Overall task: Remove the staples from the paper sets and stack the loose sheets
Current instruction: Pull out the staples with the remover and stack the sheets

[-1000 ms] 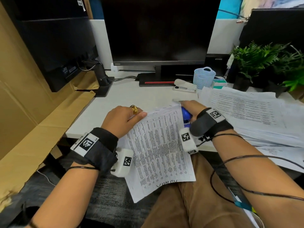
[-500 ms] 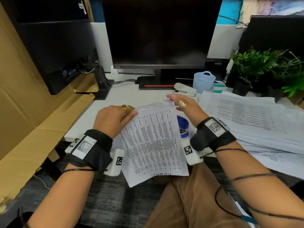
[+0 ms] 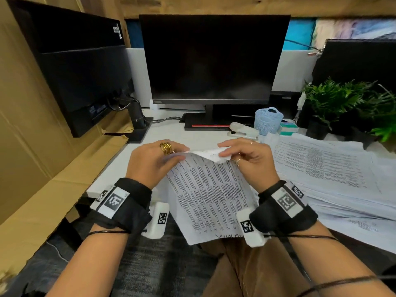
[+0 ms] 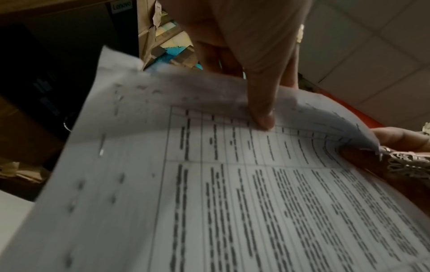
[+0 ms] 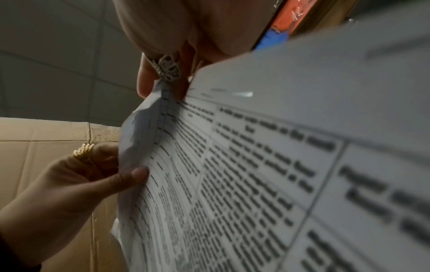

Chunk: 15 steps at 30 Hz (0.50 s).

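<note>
Two hands now hold the paper set [image 3: 211, 189] up off the white desk [image 3: 171, 136], where a second ago the right hand [image 3: 250, 159] gripped a blue tool at its top corner; that tool is out of sight, so the staple is probably out. The left hand [image 3: 154, 161] pinches the top left edge, the right curls round the peeled-back top sheet, which likely goes next onto the loose stack [image 3: 325, 166] at right. Behind stand a dark monitor [image 3: 212, 58], a stapler [image 3: 243, 130], a blue basket [image 3: 267, 120] and plants [image 3: 342, 103]
</note>
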Tool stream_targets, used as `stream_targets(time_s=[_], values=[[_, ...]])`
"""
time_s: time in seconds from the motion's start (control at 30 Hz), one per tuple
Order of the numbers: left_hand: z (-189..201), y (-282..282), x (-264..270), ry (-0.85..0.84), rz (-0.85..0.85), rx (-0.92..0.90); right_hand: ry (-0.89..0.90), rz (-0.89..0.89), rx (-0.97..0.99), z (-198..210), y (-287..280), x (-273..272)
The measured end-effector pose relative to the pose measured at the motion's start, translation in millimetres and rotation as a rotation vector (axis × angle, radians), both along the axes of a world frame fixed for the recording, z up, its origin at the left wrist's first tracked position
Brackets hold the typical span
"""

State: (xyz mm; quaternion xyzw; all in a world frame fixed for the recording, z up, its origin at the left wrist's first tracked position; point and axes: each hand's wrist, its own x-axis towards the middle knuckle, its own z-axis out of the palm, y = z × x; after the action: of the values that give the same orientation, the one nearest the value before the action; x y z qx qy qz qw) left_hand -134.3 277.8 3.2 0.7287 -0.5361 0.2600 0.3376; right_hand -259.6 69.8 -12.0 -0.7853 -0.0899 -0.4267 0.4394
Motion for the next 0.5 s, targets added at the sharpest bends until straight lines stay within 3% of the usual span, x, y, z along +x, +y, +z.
stream_targets(time_s=[0.13,0.5], values=[[-5.7,-1.7,-3.8,-0.027,-0.134,-0.161,-0.068,-0.031,-0.011,-0.8,-2.2,-6.6],[-3.9,-8.5,-16.4,-0.039,-0.112,-0.221,-0.087,-0.035,0.027,4.8,-7.2,-17.9]])
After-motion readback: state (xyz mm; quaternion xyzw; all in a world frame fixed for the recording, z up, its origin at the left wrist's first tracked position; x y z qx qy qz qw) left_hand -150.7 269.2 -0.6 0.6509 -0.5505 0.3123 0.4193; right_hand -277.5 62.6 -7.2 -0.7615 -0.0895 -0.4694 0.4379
